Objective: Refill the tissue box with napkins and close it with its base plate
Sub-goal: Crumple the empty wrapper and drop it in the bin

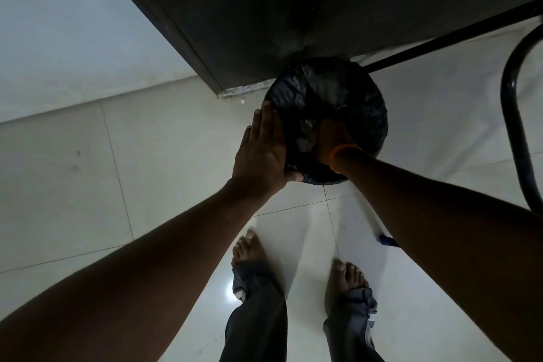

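Note:
No tissue box, napkins or base plate are in view. A round bin (357, 88) lined with a crinkled black bag stands on the pale tiled floor in front of me. My left hand (261, 150) lies flat against the bin's left side, fingers straight and together, thumb hooked under the near rim. My right hand (330, 138), with an orange band on the wrist, reaches down into the bin's mouth. Its fingers are hidden in the dark bag, so I cannot tell whether it holds anything.
A dark cabinet or desk side (249, 9) rises just behind the bin. A black tubular chair frame (514, 126) curves down at the right. A blue pen (388, 239) lies on the floor by my right forearm. My bare feet (249, 250) stand below.

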